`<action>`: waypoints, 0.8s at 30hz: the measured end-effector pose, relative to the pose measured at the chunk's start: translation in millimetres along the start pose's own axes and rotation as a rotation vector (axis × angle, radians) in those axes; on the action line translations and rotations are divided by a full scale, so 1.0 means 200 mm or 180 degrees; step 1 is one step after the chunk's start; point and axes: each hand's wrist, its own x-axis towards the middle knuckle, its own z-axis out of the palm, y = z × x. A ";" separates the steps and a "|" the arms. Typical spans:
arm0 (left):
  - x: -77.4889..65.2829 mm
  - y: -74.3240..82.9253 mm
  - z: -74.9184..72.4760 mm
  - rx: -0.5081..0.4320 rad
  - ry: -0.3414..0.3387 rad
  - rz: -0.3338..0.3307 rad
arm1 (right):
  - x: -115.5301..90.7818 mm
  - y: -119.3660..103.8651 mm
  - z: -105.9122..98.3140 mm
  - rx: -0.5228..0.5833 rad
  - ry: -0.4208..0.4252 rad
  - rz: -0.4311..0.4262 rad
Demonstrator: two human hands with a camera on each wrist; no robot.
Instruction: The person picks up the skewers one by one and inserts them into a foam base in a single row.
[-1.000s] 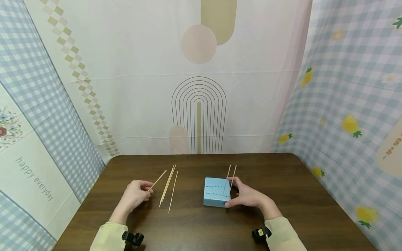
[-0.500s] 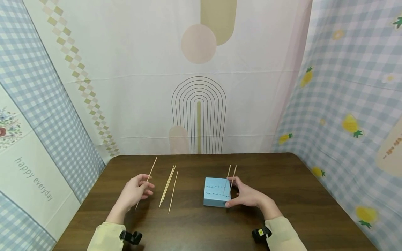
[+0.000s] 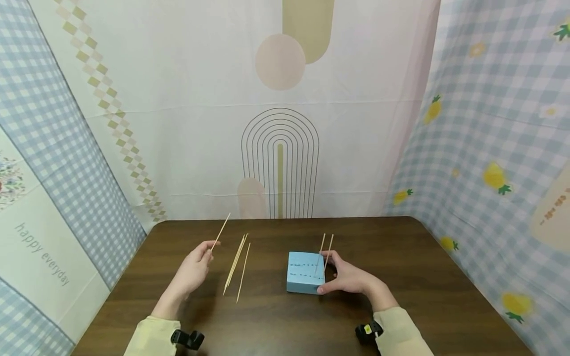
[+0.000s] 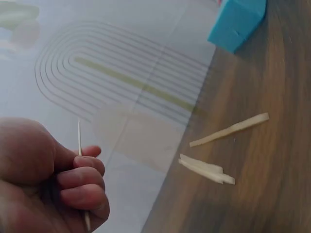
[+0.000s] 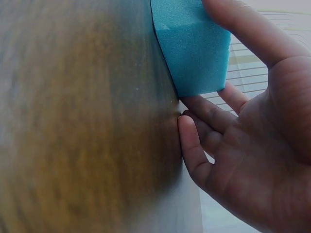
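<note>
My left hand [image 3: 194, 267] pinches a thin wooden skewer [image 3: 221, 230] between thumb and fingers, its upper end slanting up and to the right above the table. In the left wrist view the same skewer [image 4: 79, 138] pokes out past the curled fingers. My right hand [image 3: 349, 275] grips the right side of a light blue foam block [image 3: 300, 273], thumb at the front corner and fingers at the back. Two skewers [image 3: 330, 247] stand upright in the block near its right edge. Rows of dark marks run across its top. The right wrist view shows the block's side [image 5: 194, 58] between thumb and fingers.
Between the left hand and the block lie several loose skewers [image 3: 235, 264], bunched together, with a single skewer [image 3: 243, 273] just right of them. The brown wooden table [image 3: 285, 326] ends at a patterned cloth backdrop [image 3: 200, 148].
My left hand has turned the skewer, swinging it steeper and then slanting it right, and has shifted slightly up and forward. The right hand stays on the block.
</note>
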 end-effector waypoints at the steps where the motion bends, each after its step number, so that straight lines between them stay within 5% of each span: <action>1: 0.00 0.01 0.01 -0.0108 -0.0024 -0.0004 | 0.00 0.00 0.00 -0.0020 0.0004 0.0012; 8: 0.04 0.10 0.13 -0.0814 -0.0094 0.0085 | -0.01 0.00 0.00 -0.0056 0.0019 0.0071; 24: 0.14 0.30 0.47 -0.1435 -0.0195 0.0414 | 0.01 0.01 0.00 0.0014 0.0013 0.0014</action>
